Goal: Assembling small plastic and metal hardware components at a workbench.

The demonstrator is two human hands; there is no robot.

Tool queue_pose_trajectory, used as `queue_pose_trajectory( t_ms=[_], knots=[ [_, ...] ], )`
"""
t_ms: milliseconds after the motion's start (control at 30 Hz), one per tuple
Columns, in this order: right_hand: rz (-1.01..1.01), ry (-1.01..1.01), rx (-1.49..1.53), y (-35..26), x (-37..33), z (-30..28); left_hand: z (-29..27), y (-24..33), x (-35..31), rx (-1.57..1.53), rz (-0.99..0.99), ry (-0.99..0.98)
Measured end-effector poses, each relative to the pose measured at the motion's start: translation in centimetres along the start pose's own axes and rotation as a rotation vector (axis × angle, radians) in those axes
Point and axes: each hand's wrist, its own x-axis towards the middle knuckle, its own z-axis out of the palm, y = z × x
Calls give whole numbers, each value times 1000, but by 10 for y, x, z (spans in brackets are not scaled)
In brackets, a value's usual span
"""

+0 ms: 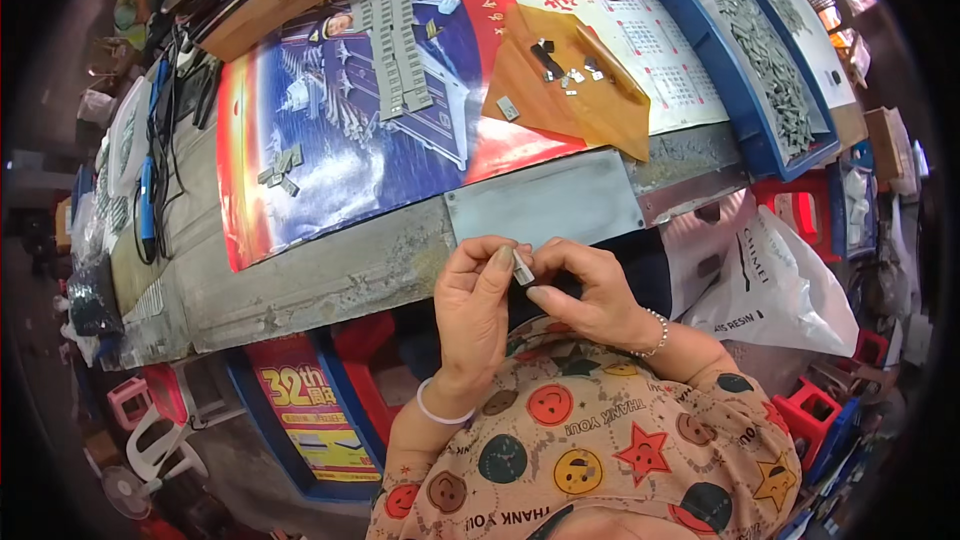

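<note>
Beside a worn grey workbench (320, 280), a small pale-grey oblong piece (522, 270) slants, its long axis running from far left to near right. The left hand (474, 302) and right hand (598, 292) meet, pinching it between them, nearer than a pale blue-grey rectangular plate (545, 202).

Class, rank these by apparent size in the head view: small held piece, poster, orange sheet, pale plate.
1. Poster
2. Orange sheet and pale plate: too alike to rank
3. Small held piece

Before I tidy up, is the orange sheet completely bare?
No, small black and silver pieces lie on the orange sheet.
</note>
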Motion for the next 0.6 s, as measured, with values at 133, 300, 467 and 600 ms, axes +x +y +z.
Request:
queue_pose_trajectory(
  t_ms=[133,300,467,600],
  knots=[
    [194,-14,183,-3,-3,-2,1,-7,-4,76,121,65],
    [243,-38,290,2,-7,-2,2,-14,-9,146,156,81],
    [466,-76,511,-7,-5,-9,4,-10,-11,219,175,74],
    [570,-140,623,-9,-3,-19,7,0,-15,262,86,75]
  ],
)
